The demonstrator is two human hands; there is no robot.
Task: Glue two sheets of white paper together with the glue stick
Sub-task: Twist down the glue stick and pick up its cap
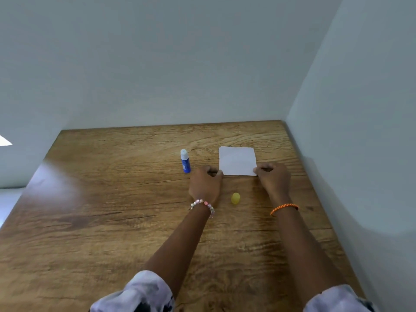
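A square of white paper (pixel 237 160) lies flat on the wooden table (pixel 112 210), toward the far right. My left hand (pixel 206 183) pinches its near left corner. My right hand (pixel 273 176) pinches its near right corner. I cannot tell whether one sheet or two lie there. The blue glue stick (pixel 185 161) stands upright and uncapped just left of the paper, beyond my left hand. Its yellow cap (pixel 235 198) sits on the table between my two wrists.
Grey walls close off the table at the back and along the right side (pixel 360 131). The table's left edge runs diagonally at the left, with a glare patch (pixel 54 183) on the wood.
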